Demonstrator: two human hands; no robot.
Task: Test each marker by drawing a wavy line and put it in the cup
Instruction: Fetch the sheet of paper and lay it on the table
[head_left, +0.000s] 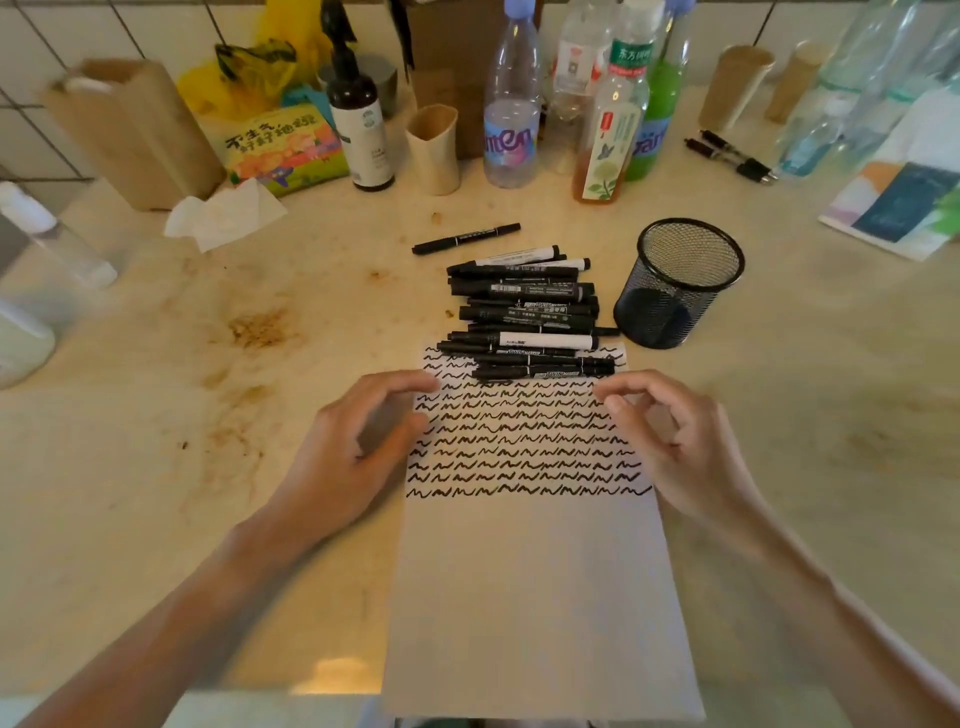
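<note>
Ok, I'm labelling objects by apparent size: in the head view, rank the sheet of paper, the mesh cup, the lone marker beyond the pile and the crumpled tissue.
Largest to smallest:
1. sheet of paper
2. mesh cup
3. crumpled tissue
4. lone marker
The paper lies nearest the camera, which inflates it. Cup and tissue look close in size.

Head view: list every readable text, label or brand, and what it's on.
"TWIN MARKER": black marker nearest the paper, in the marker pile.
"不生气 好好地说", partly blurred: colourful book.
"东方树叶": green label of tea bottle.
"...nten", partial: clear water bottle.
Pump bottle label, other markers' print, brochure: too small or blurred to read.
</note>
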